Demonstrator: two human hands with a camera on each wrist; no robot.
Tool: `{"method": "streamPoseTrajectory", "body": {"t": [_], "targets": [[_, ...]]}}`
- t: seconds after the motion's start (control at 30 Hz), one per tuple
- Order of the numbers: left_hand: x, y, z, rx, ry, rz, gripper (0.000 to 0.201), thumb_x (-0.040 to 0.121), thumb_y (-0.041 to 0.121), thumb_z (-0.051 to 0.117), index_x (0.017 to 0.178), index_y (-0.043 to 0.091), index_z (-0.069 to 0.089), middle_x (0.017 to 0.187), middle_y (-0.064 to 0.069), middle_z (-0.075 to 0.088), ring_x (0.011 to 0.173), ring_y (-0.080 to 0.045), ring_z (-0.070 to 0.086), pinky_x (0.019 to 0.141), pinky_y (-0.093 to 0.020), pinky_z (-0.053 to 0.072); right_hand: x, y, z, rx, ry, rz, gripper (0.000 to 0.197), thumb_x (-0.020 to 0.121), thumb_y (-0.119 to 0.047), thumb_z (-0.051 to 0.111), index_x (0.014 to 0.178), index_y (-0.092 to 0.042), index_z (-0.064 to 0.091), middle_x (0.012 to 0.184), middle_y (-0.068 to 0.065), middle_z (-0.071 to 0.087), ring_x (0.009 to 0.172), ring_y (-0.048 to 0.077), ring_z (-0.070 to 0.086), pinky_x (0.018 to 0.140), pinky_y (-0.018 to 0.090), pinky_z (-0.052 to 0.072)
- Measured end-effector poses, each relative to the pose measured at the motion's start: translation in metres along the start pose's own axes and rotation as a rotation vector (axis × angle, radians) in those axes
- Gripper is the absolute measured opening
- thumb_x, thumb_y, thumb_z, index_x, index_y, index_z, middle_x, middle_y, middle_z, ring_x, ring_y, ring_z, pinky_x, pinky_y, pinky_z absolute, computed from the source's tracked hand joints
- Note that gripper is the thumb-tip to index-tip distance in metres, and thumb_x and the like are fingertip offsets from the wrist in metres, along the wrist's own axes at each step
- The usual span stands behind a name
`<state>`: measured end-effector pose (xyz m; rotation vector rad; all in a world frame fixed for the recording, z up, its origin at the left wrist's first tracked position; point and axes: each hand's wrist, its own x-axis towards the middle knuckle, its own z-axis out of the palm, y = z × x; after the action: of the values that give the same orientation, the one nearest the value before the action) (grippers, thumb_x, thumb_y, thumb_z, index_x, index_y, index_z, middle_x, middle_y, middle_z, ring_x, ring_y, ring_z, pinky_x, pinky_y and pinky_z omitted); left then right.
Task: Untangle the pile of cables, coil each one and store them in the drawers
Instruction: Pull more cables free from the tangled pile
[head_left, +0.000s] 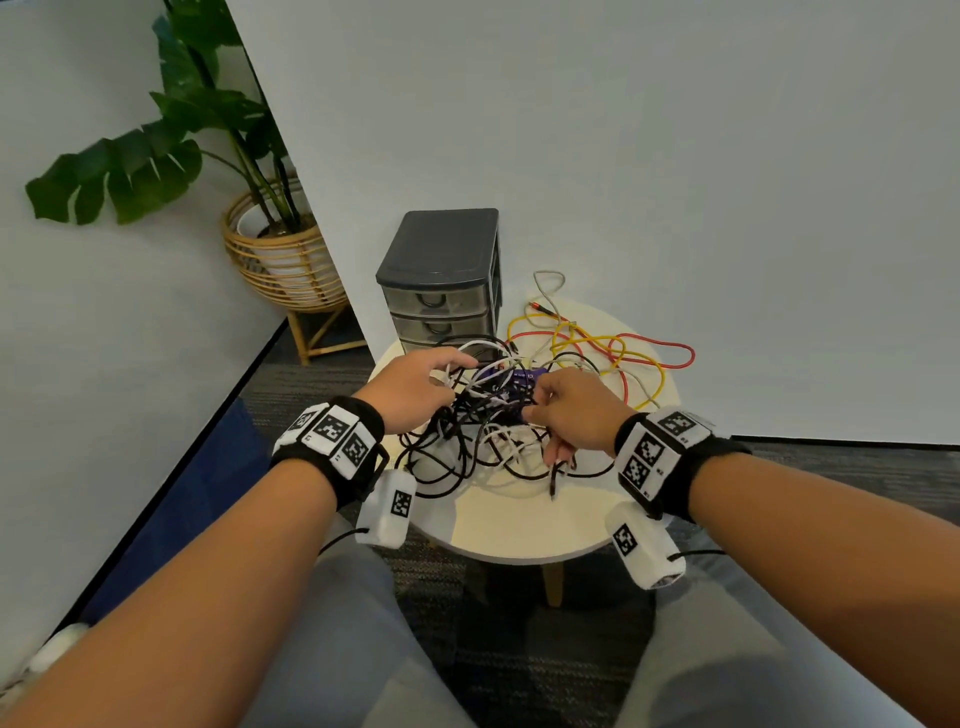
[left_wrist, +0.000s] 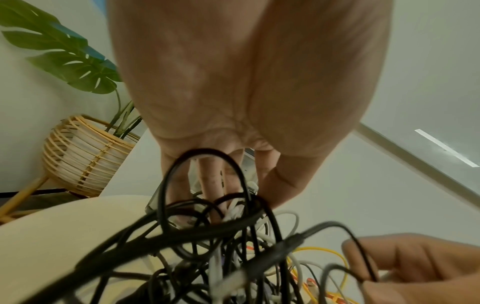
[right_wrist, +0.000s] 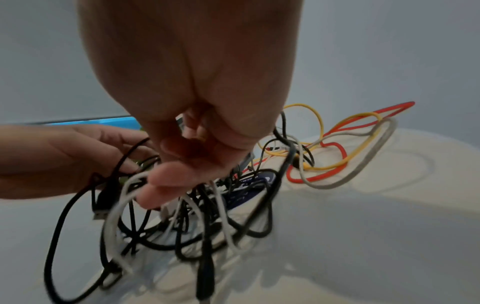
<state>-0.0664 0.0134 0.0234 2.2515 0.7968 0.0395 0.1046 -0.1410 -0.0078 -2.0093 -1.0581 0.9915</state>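
Note:
A tangled pile of black and white cables lies in the middle of the round cream table. My left hand reaches into the pile's left side and pinches a white cable between thumb and fingers. From the right, my right hand pinches a thin black cable with thumb and forefinger; its other fingers hang down over the pile. A dark grey drawer unit with three drawers, all pushed in, stands at the table's back left.
Red, yellow and grey cables spread over the table's back right. A purple flat item lies inside the pile. A potted plant in a rattan stand is on the floor at the left. White walls stand close behind.

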Motion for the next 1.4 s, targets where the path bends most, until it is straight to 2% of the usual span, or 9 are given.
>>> {"method": "streamPoseTrajectory", "body": {"t": [0.1, 0.27, 0.37, 0.57, 0.7, 0.8, 1.0, 1.23, 1.4], "targets": [[-0.002, -0.003, 0.001, -0.07, 0.055, 0.001, 0.052, 0.097, 0.008, 0.057, 0.14, 0.037, 0.056, 0.136, 0.006, 0.057, 0.107, -0.016, 0.065, 0.095, -0.036, 0.052, 0.012, -0.004, -0.001, -0.109, 0.11, 0.095, 0.021, 0.1, -0.017, 0.06, 0.082, -0.009, 0.053, 0.065, 0.011, 0.067, 0.057, 0.025, 0.074, 0.051, 0.032, 0.059], [-0.004, -0.006, 0.01, -0.249, 0.238, -0.061, 0.052, 0.1, 0.014, 0.059, 0.146, 0.034, 0.046, 0.132, 0.002, 0.057, 0.104, -0.006, 0.06, 0.073, -0.015, 0.038, 0.026, -0.007, -0.002, -0.214, 0.153, 0.193, 0.02, 0.099, -0.019, 0.06, 0.087, -0.004, 0.061, 0.073, 0.012, 0.071, 0.068, 0.031, 0.076, 0.074, 0.045, 0.064], [-0.005, -0.009, 0.018, -0.322, 0.291, -0.083, 0.047, 0.101, 0.019, 0.059, 0.145, 0.032, 0.048, 0.134, 0.0, 0.056, 0.107, -0.008, 0.058, 0.079, -0.019, 0.039, 0.026, -0.012, -0.008, -0.191, 0.051, 0.236, 0.017, 0.096, -0.019, 0.068, 0.096, -0.002, 0.065, 0.071, 0.011, 0.07, 0.074, 0.031, 0.077, 0.079, 0.043, 0.064], [-0.01, -0.011, 0.033, -0.381, 0.281, -0.036, 0.038, 0.101, 0.026, 0.061, 0.137, 0.031, 0.054, 0.126, 0.005, 0.058, 0.113, -0.011, 0.056, 0.093, -0.029, 0.044, 0.015, -0.024, -0.039, -0.249, -0.246, 0.128, 0.028, 0.085, -0.018, 0.081, 0.108, -0.016, 0.064, 0.066, 0.004, 0.066, 0.051, 0.015, 0.061, 0.045, 0.022, 0.048], [-0.011, -0.019, 0.039, -0.453, 0.339, -0.04, 0.031, 0.105, 0.03, 0.052, 0.136, 0.03, 0.057, 0.123, 0.01, 0.059, 0.109, 0.0, 0.055, 0.094, -0.026, 0.044, 0.008, -0.019, -0.047, -0.47, -0.404, 0.033, 0.037, 0.083, -0.027, 0.083, 0.114, -0.022, 0.063, 0.074, -0.001, 0.064, 0.061, 0.015, 0.061, 0.054, 0.024, 0.048], [-0.008, -0.029, 0.037, -0.52, 0.361, -0.102, 0.032, 0.108, 0.037, 0.04, 0.132, 0.035, 0.061, 0.127, 0.009, 0.061, 0.12, -0.01, 0.055, 0.102, -0.036, 0.043, 0.003, -0.016, -0.042, -0.603, -0.405, -0.021, 0.05, 0.081, -0.034, 0.084, 0.122, -0.029, 0.056, 0.081, -0.009, 0.057, 0.07, 0.011, 0.055, 0.065, 0.025, 0.044], [-0.004, -0.034, 0.031, -0.554, 0.348, -0.182, 0.032, 0.106, 0.04, 0.04, 0.119, 0.032, 0.069, 0.116, 0.009, 0.067, 0.113, -0.01, 0.059, 0.088, -0.031, 0.044, 0.007, -0.032, -0.046, -0.724, -0.501, -0.005, 0.067, 0.082, -0.027, 0.083, 0.136, -0.033, 0.045, 0.096, -0.008, 0.055, 0.083, 0.008, 0.052, 0.072, 0.025, 0.04], [-0.003, -0.025, 0.042, -0.293, 0.367, -0.041, 0.024, 0.1, 0.024, 0.063, 0.123, 0.03, 0.063, 0.107, 0.012, 0.061, 0.096, 0.0, 0.055, 0.079, -0.01, 0.039, 0.037, -0.076, -0.041, -0.571, 0.106, -0.401, 0.019, 0.098, -0.026, 0.061, 0.116, -0.023, 0.067, 0.1, -0.009, 0.057, 0.092, 0.011, 0.055, 0.085, 0.029, 0.046], [-0.001, -0.024, 0.046, -0.247, 0.375, -0.035, 0.03, 0.1, 0.025, 0.063, 0.129, 0.027, 0.063, 0.106, 0.007, 0.063, 0.101, -0.01, 0.058, 0.085, -0.025, 0.041, 0.062, -0.093, -0.007, -0.892, -0.081, -0.533, 0.024, 0.099, -0.036, 0.06, 0.118, -0.023, 0.068, 0.109, -0.005, 0.055, 0.1, 0.013, 0.055, 0.087, 0.028, 0.044]]}}
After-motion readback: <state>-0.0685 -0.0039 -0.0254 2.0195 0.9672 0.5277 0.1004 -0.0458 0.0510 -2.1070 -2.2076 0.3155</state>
